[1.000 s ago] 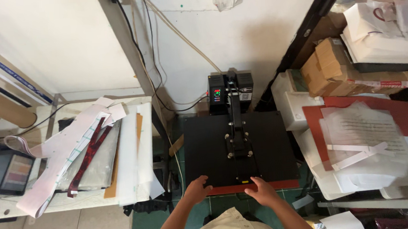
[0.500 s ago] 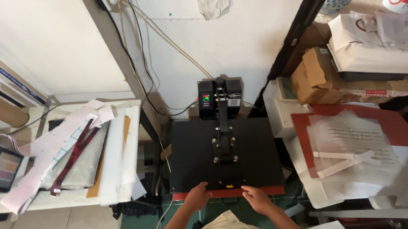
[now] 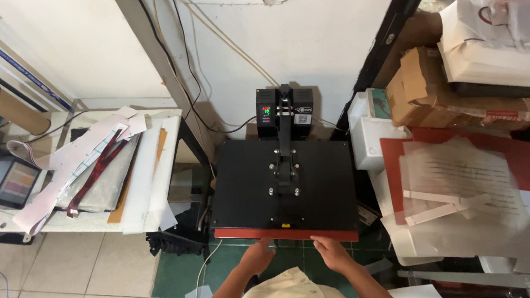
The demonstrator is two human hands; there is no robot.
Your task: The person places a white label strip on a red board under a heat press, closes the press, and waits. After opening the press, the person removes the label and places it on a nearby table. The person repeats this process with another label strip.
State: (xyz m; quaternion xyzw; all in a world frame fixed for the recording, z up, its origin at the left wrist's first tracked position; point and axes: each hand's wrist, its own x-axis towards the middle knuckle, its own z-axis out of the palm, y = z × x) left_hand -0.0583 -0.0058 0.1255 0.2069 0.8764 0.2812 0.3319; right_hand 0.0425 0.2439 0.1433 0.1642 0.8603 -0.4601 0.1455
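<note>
**Both hands at the front edge of a heat press**

A black heat press [image 3: 282,181] stands in the middle of the view against a white wall, its flat upper plate shut down over a red pad [image 3: 282,234] whose front strip shows along the near edge. A black arm runs from the plate's middle back to a control box [image 3: 284,111] with small lit displays.

The left hand [image 3: 258,257] and the right hand [image 3: 331,253] both reach up to that red front edge from below, just beside each other. The fingers lie loosely extended at the edge, not closed around anything; whether they actually touch the pad cannot be told from this angle.

To the left, a white table [image 3: 151,193] carries stacked sheets, long paper strips [image 3: 64,173] and a small device with a screen [image 3: 9,183]; a cardboard tube [image 3: 11,109] lies behind it. To the right are cardboard boxes [image 3: 421,93], a white box [image 3: 372,139] and a red mat [image 3: 523,158] covered by clear film sheets [image 3: 457,180]. Cables hang down the wall. The floor is tiled, green under the press.
</note>
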